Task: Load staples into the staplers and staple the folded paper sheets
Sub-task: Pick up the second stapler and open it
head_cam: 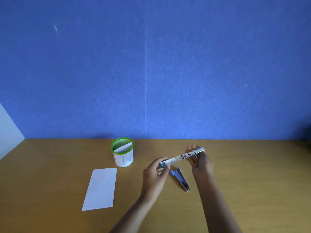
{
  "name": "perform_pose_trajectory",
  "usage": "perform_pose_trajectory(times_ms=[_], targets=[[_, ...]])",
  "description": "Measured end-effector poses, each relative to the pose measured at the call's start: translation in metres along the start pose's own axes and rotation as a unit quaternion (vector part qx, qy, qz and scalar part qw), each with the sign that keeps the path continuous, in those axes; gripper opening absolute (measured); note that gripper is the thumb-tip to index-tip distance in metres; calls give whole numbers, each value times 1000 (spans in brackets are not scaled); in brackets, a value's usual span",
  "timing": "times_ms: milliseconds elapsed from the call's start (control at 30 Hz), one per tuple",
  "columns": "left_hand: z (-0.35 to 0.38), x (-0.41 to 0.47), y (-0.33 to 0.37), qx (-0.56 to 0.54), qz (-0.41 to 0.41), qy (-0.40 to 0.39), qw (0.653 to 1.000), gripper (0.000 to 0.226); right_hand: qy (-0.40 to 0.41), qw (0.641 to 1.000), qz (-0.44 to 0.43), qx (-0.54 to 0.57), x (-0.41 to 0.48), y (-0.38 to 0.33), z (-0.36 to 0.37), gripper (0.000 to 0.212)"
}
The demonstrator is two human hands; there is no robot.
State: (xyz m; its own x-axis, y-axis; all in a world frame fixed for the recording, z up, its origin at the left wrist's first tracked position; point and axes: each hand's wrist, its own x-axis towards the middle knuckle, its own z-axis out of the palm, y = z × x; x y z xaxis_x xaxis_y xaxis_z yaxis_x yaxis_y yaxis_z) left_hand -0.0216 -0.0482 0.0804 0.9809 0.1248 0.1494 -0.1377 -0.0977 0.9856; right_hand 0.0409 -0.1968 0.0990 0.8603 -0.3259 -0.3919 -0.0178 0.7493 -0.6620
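Both hands hold a light blue and silver stapler (180,157) above the wooden table, swung out long so its metal channel faces me. My left hand (155,174) pinches its near left end; my right hand (200,163) grips the far right end. Just below, between my hands, a second blue stapler (180,180) lies on the table, partly spread. A folded white paper sheet (101,188) lies flat to the left. Whether staples sit in the channel is too small to tell.
A green-rimmed mesh cup (122,153) with a white label and a folded white sheet inside stands behind the paper. A blue wall (151,73) rises at the table's back edge. A white panel (8,132) stands at the far left.
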Motion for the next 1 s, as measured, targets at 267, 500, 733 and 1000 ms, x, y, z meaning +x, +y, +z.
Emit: perform_pose_trajectory(times_ms=[267,500,733,1000], targets=[[-16,11,-6,144,-104,-125,976,12,-71,995,59,-25,-7,11,5,26],[-10,14,4,-79,-217,-108,967,24,-87,945,-46,-313,-25,35,18,24],[-13,20,5,-173,-240,-23,955,14,-89,656,-434,-612,-41,54,14,17],[-16,21,-1,-90,-168,-13,982,17,-82,585,-451,-669,-47,57,17,19]])
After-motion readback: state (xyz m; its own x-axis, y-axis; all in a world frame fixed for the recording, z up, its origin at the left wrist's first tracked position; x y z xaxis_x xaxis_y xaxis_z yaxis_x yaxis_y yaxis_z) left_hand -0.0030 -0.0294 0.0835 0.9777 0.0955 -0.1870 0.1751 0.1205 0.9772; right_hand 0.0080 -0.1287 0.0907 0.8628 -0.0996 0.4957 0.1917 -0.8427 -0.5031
